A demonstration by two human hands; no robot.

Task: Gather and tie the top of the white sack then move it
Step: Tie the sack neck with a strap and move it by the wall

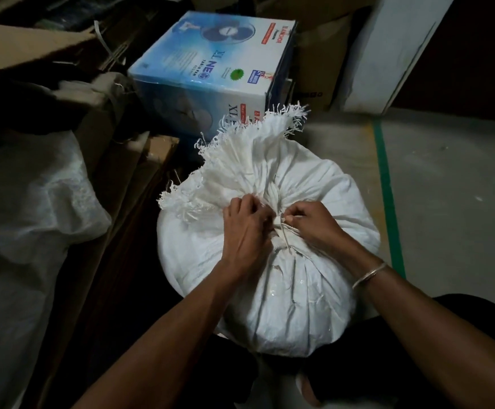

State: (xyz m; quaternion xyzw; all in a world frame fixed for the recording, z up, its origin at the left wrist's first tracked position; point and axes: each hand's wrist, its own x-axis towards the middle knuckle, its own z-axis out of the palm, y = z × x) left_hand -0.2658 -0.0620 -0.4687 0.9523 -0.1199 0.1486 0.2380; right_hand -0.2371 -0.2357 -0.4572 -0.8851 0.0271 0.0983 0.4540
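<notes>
- White woven plastic fills the middle of your view: the white sack (269, 261) stands full and rounded on the floor directly in front of you, between your forearms.
- Its top is already bunched into a neck, and the frayed open edge (240, 160) fans up and away from you beyond the gathered point.
- Your left hand (247, 228) is closed on the gathered neck from the left, fingers curled into the folds.
- Your right hand (314, 224) sits just beside it, fingertips pinched on a thin pale tie string (285, 236) that runs down across the neck.
- The two hands are close together at the neck, nearly touching; you cannot tell from here whether a knot is formed.
- A thin metal bangle (368, 274) sits on your right wrist.
- Behind the sack, touching or just beside its frayed top, stands a blue fan box (210, 72).
- To your left lie brown cardboard boxes (33, 51) and a crumpled clear plastic sheet (33, 202).
- To your right the grey floor (461, 187) carries a green tape line (387, 196) running away from you, close to the sack's right side.
</notes>
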